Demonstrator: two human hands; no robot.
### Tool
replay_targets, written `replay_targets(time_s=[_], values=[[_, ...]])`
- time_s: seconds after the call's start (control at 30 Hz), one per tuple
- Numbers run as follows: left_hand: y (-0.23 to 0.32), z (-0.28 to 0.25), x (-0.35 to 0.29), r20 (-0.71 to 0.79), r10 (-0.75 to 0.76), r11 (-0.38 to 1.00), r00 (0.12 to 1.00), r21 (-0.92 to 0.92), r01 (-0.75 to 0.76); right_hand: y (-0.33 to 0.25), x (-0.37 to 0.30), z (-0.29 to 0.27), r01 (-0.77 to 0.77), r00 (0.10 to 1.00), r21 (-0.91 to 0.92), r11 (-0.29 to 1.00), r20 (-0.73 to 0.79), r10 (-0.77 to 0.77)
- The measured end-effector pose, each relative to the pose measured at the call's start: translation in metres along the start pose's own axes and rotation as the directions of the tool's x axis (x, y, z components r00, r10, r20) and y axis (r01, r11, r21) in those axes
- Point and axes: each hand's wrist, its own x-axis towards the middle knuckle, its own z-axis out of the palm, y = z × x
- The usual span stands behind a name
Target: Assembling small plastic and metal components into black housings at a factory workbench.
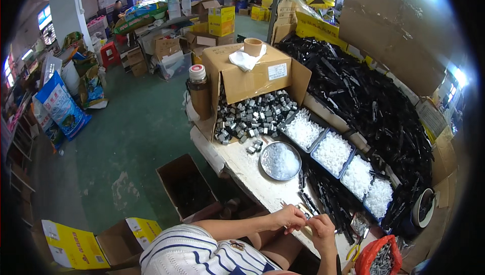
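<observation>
My left hand [290,219] and my right hand [322,227] meet over the table's near edge, fingertips pinched close together. What they hold, if anything, is too small and hidden to make out. Just beyond them on the white tabletop [241,166] lie several slim black plastic parts [331,202], heaped in a strip. A round metal dish [279,161] with a whitish, translucent substance stands farther off. To its right runs a row of dark trays filled with small white plastic pieces [332,153].
An open carton [225,80] spills small metallic blocks [255,116]; a brown bottle [199,93] stands beside it. Black parts pile high [364,98] at the right. Yellow-handled pliers [355,250] and a red bag of metal pieces [381,259] are near my right hand. An open box [186,186] sits below.
</observation>
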Motion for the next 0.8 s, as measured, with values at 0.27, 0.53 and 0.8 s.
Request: replay_targets(time_s=[0.27,0.53,0.8], values=[[-0.005,0.0,0.01,0.048,0.007,0.999,0.999,-0.046,-0.004,-0.005,-0.003,0.004,0.042,0.995,-0.067,0.997,-0.093,-0.048],[-0.02,-0.002,0.018,0.095,-0.017,0.958,0.995,-0.285,0.043,-0.013,-0.009,0.007,-0.042,0.973,-0.092,0.995,-0.23,0.02],[-0.017,-0.006,0.017,0.075,0.02,0.931,0.997,-0.364,0.008,-0.005,-0.011,0.023,-0.115,0.942,0.029,0.993,-0.314,0.119]])
